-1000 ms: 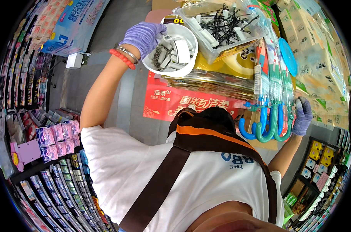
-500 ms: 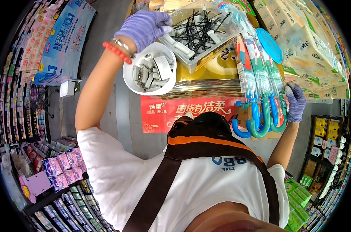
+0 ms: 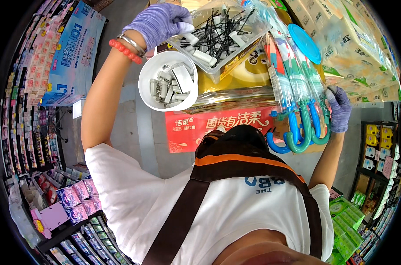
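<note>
Security tags (image 3: pixel 209 42), white plastic blocks trailing black wire loops, heaped in a clear plastic tray (image 3: pixel 235 62) up on top of the stacked gold-wrapped packs (image 3: pixel 249 75). Left hand (image 3: pixel 163 22) in a purple knit glove reaching into the near corner of that tray, fingers (image 3: pixel 182 27) curled down over one white block, closed or nearly so; whether it is actually pinched, hard to tell from here. Best to lift one tag straight up and clear of the tangle, slow, so the neighbouring loops don't come along. Just below, round white bowl (image 3: pixel 168 81) of grey metal clips, touching the tray's edge.

Left arm stretched high, elbow out, wrist bent over the rim, red bead bracelet (image 3: pixel 124 51) and silver bangle showing. Right hand (image 3: pixel 339 108), gloved too, wrapped tight around the bundle of bagged umbrellas with blue and green hooked handles (image 3: pixel 299 132), holding them upright against the stack, arm raised from below.
</note>
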Tool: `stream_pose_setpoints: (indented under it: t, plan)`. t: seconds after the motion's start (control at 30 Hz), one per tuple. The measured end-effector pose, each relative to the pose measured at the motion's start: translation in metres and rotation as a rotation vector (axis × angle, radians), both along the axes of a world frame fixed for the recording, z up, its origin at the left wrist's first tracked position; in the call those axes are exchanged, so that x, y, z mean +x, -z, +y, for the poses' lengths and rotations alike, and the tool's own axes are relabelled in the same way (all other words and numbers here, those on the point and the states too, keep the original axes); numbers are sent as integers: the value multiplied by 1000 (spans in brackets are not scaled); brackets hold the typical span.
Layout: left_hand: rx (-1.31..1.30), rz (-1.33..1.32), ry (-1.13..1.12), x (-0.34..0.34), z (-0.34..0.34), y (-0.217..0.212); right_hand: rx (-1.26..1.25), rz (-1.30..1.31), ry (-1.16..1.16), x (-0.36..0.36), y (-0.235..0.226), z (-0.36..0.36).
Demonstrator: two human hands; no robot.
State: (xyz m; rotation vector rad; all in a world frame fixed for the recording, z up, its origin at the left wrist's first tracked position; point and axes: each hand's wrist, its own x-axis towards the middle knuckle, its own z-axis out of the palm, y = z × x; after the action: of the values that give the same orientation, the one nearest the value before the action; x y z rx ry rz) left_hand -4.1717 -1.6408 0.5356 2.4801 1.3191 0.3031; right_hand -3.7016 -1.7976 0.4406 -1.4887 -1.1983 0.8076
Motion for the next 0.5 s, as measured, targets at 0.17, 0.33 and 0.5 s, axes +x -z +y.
stream_pose_setpoints:
  t: [0.17,0.33,0.5]
  plan:
    - [156,-18,21,-5,-3,14,42,-3,-19,-3,-1,3]
    - [-71,-6,159,40,-45,-7,44,-12,-35,-3,-1,1]
    - [-286,251,119,55,-31,-1,42,-4,-54,-6,-3,2]
